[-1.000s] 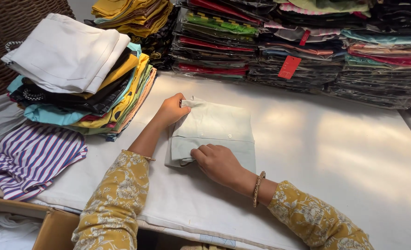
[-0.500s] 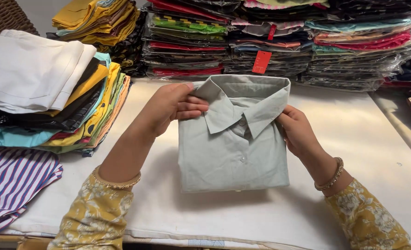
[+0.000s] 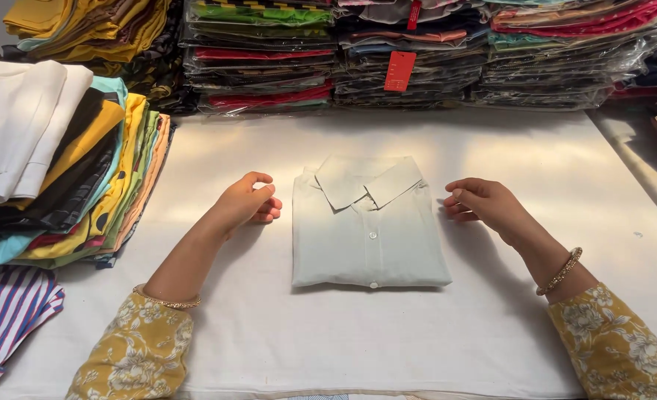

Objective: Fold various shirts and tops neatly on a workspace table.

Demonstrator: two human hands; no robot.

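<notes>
A pale grey-green collared shirt (image 3: 368, 226) lies folded flat on the white table (image 3: 521, 170), collar away from me and buttons facing up. My left hand (image 3: 248, 201) rests just left of the shirt, fingers loosely curled, holding nothing and not touching the cloth. My right hand (image 3: 482, 202) hovers just right of the shirt's upper edge, fingers also curled and empty. Both arms wear yellow floral sleeves and thin gold bangles.
A pile of folded garments (image 3: 54, 163) in white, yellow and teal sits at the left, with striped cloth (image 3: 6, 315) below it. Stacks of plastic-wrapped folded clothes (image 3: 417, 52) line the back, one with a red tag (image 3: 400, 70).
One second ago both hands pressed the shirt face down; half a second ago they held it up by its sides, collar showing. Now it lies flat and both hands have let go.
</notes>
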